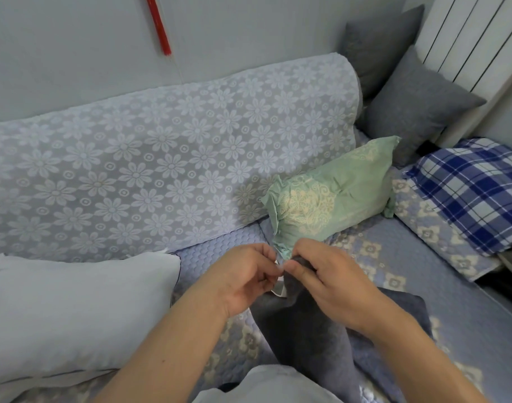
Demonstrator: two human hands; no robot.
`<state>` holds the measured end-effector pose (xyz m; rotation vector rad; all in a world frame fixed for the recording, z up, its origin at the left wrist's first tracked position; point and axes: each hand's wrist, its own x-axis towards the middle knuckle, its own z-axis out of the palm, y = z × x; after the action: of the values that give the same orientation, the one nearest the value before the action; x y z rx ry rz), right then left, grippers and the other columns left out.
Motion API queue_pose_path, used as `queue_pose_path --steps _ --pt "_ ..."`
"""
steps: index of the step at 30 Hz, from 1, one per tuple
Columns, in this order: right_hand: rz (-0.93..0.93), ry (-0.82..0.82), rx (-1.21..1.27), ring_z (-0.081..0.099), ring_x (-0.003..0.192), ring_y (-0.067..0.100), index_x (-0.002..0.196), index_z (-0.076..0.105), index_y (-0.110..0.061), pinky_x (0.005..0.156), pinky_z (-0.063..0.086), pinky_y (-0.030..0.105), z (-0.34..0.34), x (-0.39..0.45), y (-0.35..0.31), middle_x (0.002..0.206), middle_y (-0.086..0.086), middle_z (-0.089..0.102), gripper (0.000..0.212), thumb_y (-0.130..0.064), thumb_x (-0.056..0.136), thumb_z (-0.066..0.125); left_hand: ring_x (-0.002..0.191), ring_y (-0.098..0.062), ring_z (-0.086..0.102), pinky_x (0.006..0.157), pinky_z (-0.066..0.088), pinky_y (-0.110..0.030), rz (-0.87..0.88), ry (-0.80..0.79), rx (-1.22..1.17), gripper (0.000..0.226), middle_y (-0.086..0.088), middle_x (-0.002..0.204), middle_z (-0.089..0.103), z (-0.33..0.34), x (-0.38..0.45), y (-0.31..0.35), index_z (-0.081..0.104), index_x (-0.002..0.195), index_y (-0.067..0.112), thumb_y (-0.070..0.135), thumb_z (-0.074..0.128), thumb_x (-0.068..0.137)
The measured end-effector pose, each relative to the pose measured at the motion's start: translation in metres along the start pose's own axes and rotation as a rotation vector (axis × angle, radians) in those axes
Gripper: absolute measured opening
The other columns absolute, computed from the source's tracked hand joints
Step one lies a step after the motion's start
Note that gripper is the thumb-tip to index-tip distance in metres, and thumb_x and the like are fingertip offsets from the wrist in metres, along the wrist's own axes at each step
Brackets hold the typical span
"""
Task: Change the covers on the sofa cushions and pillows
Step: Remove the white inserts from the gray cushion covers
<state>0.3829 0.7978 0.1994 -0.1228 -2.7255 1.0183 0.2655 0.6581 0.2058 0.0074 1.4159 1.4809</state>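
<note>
A dark grey cushion cover (301, 330) hangs from both my hands over the sofa seat (452, 301). My left hand (243, 277) pinches its top edge, where a small white label shows. My right hand (327, 274) grips the same edge just to the right, fingers curled round the cloth. A bare white pillow insert (68, 312) lies on the seat to my left. Behind my hands lies a green pillow (330, 193) with a cream flower print.
The sofa back (161, 170) wears a pale floral cover. Two grey cushions (412, 106) lean in the far right corner by a white radiator (476, 39). A blue plaid pillow (479, 187) lies at the right end. A red strip (158, 24) hangs on the wall.
</note>
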Motion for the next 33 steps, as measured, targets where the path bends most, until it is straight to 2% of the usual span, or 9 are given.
queue_pose_path --steps 4,7,12,19,22,24,26,28,33 --pt "0.004 0.014 -0.051 0.053 0.072 0.011 0.079 0.049 -0.026 0.061 0.039 0.023 -0.008 0.005 0.009 0.073 -0.009 0.053 0.025 -0.043 0.097 0.054 0.061 -0.018 0.046 0.059 0.037 -0.028 0.143 0.091 0.164 0.038 -0.004 0.060 0.047 0.006 -0.002 0.010 0.054 0.063 0.014 -0.021 0.057 0.078" --pt "0.045 -0.017 0.012 0.063 0.081 0.005 0.092 0.066 -0.033 0.069 0.045 0.019 -0.018 0.006 0.016 0.082 -0.017 0.066 0.003 -0.033 0.095 0.064 0.057 -0.014 0.048 0.063 0.039 -0.028 0.247 0.096 0.210 0.027 -0.001 0.057 0.050 0.006 -0.014 0.009 0.062 0.074 0.010 -0.016 0.060 0.082" --pt "0.059 -0.046 0.033 0.065 0.073 0.007 0.092 0.073 -0.035 0.065 0.049 0.022 -0.004 0.002 0.006 0.076 -0.016 0.070 0.007 -0.038 0.086 0.075 0.056 -0.013 0.049 0.061 0.041 -0.025 0.309 0.161 0.306 0.024 -0.002 0.060 0.052 0.004 -0.019 -0.005 0.063 0.078 0.011 -0.012 0.062 0.083" --pt "-0.103 0.152 -0.121 0.061 0.069 0.005 0.086 0.071 -0.028 0.063 0.051 0.033 -0.004 0.004 -0.010 0.074 -0.015 0.065 0.008 -0.033 0.092 0.069 0.058 -0.017 0.043 0.056 0.032 -0.029 0.184 0.503 0.261 0.034 0.000 0.061 0.047 -0.039 0.031 -0.042 0.047 0.066 0.020 -0.010 0.057 0.079" --pt "-0.072 0.270 -0.062 0.064 0.073 0.008 0.087 0.074 -0.025 0.066 0.051 0.030 -0.031 0.010 -0.018 0.075 -0.014 0.068 0.008 -0.031 0.090 0.069 0.065 -0.020 0.049 0.061 0.037 -0.031 0.104 0.693 0.268 0.029 -0.004 0.062 0.052 -0.081 0.057 -0.068 0.049 0.062 0.018 -0.004 0.050 0.081" --pt "-0.034 0.408 -0.006 0.065 0.076 0.005 0.085 0.074 -0.024 0.070 0.050 0.019 -0.050 0.015 -0.022 0.075 -0.015 0.069 0.003 -0.023 0.088 0.074 0.067 -0.022 0.050 0.063 0.040 -0.036 0.070 0.802 0.330 0.024 -0.008 0.063 0.056 -0.116 0.067 -0.086 0.053 0.061 0.015 -0.001 0.050 0.078" --pt "0.053 0.529 0.034 0.063 0.079 -0.004 0.084 0.073 -0.027 0.070 0.043 0.005 -0.066 0.022 -0.020 0.073 -0.019 0.069 0.008 -0.020 0.087 0.075 0.073 -0.027 0.060 0.070 0.047 -0.037 0.031 0.889 0.408 0.022 -0.013 0.072 0.063 -0.147 0.066 -0.100 0.058 0.065 0.010 -0.002 0.053 0.081" --pt "0.157 0.611 0.076 0.060 0.077 -0.011 0.083 0.070 -0.031 0.068 0.039 0.001 -0.076 0.030 -0.013 0.082 -0.024 0.068 0.011 -0.022 0.089 0.073 0.091 -0.039 0.066 0.084 0.051 -0.042 -0.009 1.001 0.500 0.020 -0.023 0.089 0.069 -0.176 0.057 -0.110 0.064 0.072 0.004 -0.001 0.052 0.087" --pt "0.383 0.729 0.073 0.058 0.073 -0.010 0.089 0.072 -0.023 0.069 0.040 0.007 -0.070 0.039 0.021 0.074 -0.022 0.062 0.005 -0.026 0.093 0.070 0.103 -0.040 0.063 0.088 0.049 -0.039 -0.058 1.062 0.715 0.025 -0.020 0.112 0.069 -0.209 0.040 -0.118 0.072 0.102 0.011 0.002 0.055 0.086"
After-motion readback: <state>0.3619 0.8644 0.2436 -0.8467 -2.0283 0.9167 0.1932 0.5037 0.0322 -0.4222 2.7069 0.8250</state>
